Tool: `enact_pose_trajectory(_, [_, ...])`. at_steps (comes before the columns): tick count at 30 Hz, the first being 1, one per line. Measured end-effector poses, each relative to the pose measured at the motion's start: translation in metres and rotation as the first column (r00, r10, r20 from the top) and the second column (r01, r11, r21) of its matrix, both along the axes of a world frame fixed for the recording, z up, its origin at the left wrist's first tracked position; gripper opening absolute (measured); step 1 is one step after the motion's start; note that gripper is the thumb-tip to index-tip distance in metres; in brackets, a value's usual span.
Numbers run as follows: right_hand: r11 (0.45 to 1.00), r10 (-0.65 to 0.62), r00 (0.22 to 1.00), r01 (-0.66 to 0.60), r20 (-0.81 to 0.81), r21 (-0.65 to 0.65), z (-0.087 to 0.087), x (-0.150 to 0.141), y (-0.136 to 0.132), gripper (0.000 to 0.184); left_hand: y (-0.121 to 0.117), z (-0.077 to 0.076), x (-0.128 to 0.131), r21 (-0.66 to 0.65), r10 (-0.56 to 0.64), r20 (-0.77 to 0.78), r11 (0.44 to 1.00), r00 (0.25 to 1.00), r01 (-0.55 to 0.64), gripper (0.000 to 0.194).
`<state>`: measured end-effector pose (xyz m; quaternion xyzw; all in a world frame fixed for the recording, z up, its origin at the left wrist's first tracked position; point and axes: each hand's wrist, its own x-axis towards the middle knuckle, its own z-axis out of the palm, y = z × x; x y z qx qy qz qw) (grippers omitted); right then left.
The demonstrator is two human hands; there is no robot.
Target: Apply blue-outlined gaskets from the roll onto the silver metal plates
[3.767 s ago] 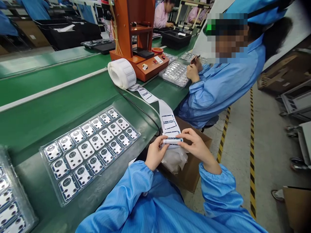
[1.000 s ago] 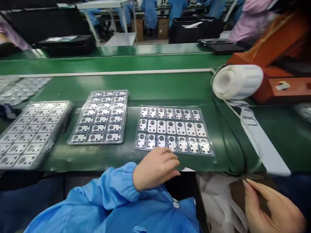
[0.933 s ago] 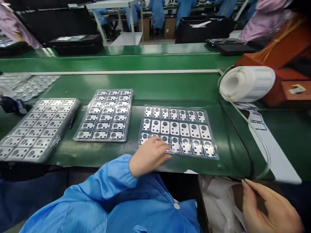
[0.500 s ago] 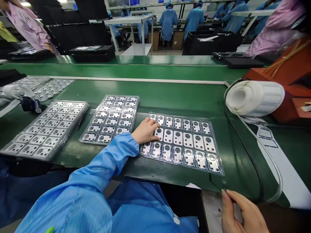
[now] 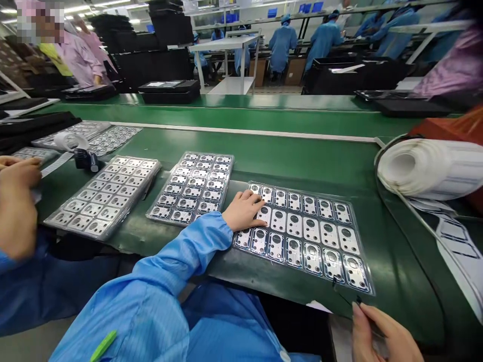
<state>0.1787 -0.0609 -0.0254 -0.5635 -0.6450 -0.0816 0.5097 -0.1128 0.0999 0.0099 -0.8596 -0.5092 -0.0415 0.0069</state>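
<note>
My left hand [image 5: 244, 211] lies on the left edge of a clear plastic tray [image 5: 364, 254], fingers spread and thumb apart. Rows of silver plates [image 5: 311, 229] with round holes and dark blue edges fill this tray. Low on the right, my right hand [image 5: 381, 329] pinches a thin black strip [image 5: 342, 296] between thumb and forefinger. The strip's free end reaches the tray's near right corner; whether it touches a plate I cannot tell. It looks as thin as the black outlines on the label tape [image 5: 455, 239] at the right.
Left of my tray lie two more filled trays, one nearer [image 5: 192, 188] and one thicker stack [image 5: 103, 196]. A white label roll [image 5: 426, 168] and a cable [image 5: 407, 251] are at right. A co-worker's hand [image 5: 18, 186] is at far left, near a dark device [image 5: 86, 160].
My view has swung left from the label tape, which both hands held. My left hand has come down onto the tray's left edge. My right hand has carried the black strip towards the tray.
</note>
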Motion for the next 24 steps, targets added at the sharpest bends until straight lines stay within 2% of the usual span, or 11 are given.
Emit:
enact_pose_trajectory(3, [0.995, 0.012, 1.000, -0.012, -0.007, 0.099, 0.010, -0.011, 0.004, 0.009, -0.002, 0.002, 0.004, -0.008, 0.043, -0.004, 0.999, 0.999, -0.043, 0.061])
enact_pose_trajectory(9, [1.000, -0.022, 0.968, 0.017, -0.248, -0.021, 0.018, -0.021, 0.011, 0.004, 0.002, 0.003, 0.005, 0.017, 0.087, 0.093, 0.996, 0.992, -0.089, 0.054])
enact_pose_trajectory(12, [0.999, -0.020, 0.965, 0.012, -0.262, -0.034, 0.019, -0.019, 0.009, 0.003, 0.001, 0.004, 0.005, 0.035, 0.024, 0.268, 0.999, 0.963, -0.034, 0.036])
enact_pose_trajectory(14, [0.996, -0.069, 0.940, 0.044, -0.334, -0.081, 0.017, -0.016, 0.006, 0.005, -0.010, 0.007, 0.007, 0.018, -0.008, 0.458, 1.000, 0.889, -0.001, 0.024])
enact_pose_trajectory(15, [0.991, -0.108, 0.912, 0.066, -0.396, -0.119, 0.016, -0.015, 0.005, 0.008, -0.018, 0.009, 0.010, -0.007, 0.001, 0.564, 1.000, 0.826, 0.003, 0.021])
enact_pose_trajectory(17, [0.977, -0.184, 0.812, 0.086, -0.554, -0.197, 0.014, -0.012, 0.004, 0.016, -0.042, 0.015, 0.019, -0.118, 0.086, 0.758, 0.993, 0.647, 0.006, 0.023])
enact_pose_trajectory(19, [0.973, -0.200, 0.658, 0.048, -0.726, -0.224, 0.015, -0.011, 0.005, 0.023, -0.067, 0.019, 0.033, -0.327, 0.259, 0.850, 0.942, 0.458, 0.075, 0.028])
enact_pose_trajectory(20, [0.976, -0.183, 0.565, 0.006, -0.805, -0.217, 0.016, -0.011, 0.006, 0.025, -0.078, 0.020, 0.041, -0.438, 0.358, 0.846, 0.890, 0.394, 0.131, 0.031])
enact_pose_trajectory(22, [0.976, -0.141, 0.369, -0.105, -0.919, -0.192, 0.020, -0.012, 0.008, 0.030, -0.095, 0.017, 0.059, -0.600, 0.519, 0.793, 0.755, 0.318, 0.263, 0.039])
enact_pose_trajectory(24, [0.959, -0.132, 0.227, -0.219, -0.965, -0.182, 0.023, -0.014, 0.009, 0.032, -0.104, 0.010, 0.075, -0.672, 0.622, 0.736, 0.629, 0.267, 0.390, 0.046])
